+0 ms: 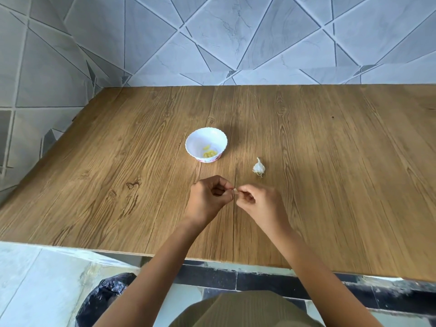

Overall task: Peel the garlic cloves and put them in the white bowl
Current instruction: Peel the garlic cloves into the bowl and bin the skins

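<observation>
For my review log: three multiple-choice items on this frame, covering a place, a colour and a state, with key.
1. From the white bowl, the garlic bulb lies: A) inside B) left C) right
2. The peeled cloves in the bowl are: A) yellow B) purple C) green
3. The left hand and right hand: A) rest open B) pinch one clove together C) lift the bowl
Key: 1C, the bulb sits apart to its right; 2A, yellow pieces on its floor; 3B, both grip the clove between them.
</observation>
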